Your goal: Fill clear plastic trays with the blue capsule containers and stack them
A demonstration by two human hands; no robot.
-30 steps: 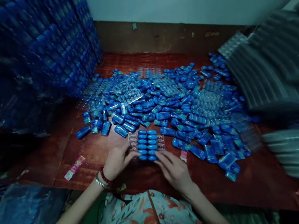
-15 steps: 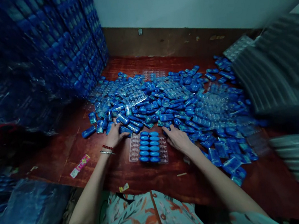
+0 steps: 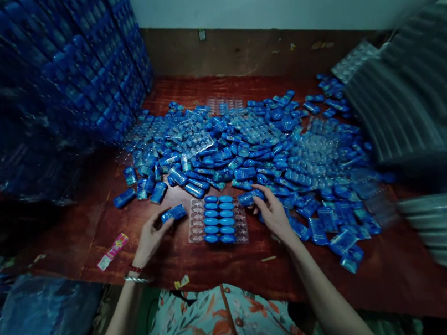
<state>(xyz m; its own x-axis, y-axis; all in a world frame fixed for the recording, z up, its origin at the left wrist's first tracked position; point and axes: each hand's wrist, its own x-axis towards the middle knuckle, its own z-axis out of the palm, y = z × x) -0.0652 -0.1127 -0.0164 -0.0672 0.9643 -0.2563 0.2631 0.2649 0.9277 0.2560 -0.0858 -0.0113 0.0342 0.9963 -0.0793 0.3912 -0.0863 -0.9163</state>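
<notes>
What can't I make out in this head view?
Head view:
Any lettering on the blue packet in the left hand: too small.
Part of the blue packet in the right hand: covered by fingers.
The grey ridged stack: cut off by the right edge.
Tabletop under the packet heap: covered.

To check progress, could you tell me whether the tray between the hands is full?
Only partly: blue pieces line the middle of the tray; outer cavities look empty.

So one packet (image 3: 174, 214) is held in the left hand (image 3: 150, 240) and one packet (image 3: 249, 198) in the right hand (image 3: 274, 217), two total. Twelve blue pods (image 3: 226, 222) can be counted on one clear tray (image 3: 195, 229), two columns of six. Two bracelets (image 3: 138, 279) are worn. The pile (image 3: 245, 174)? Too much overlap to be counted, honestly.
</notes>
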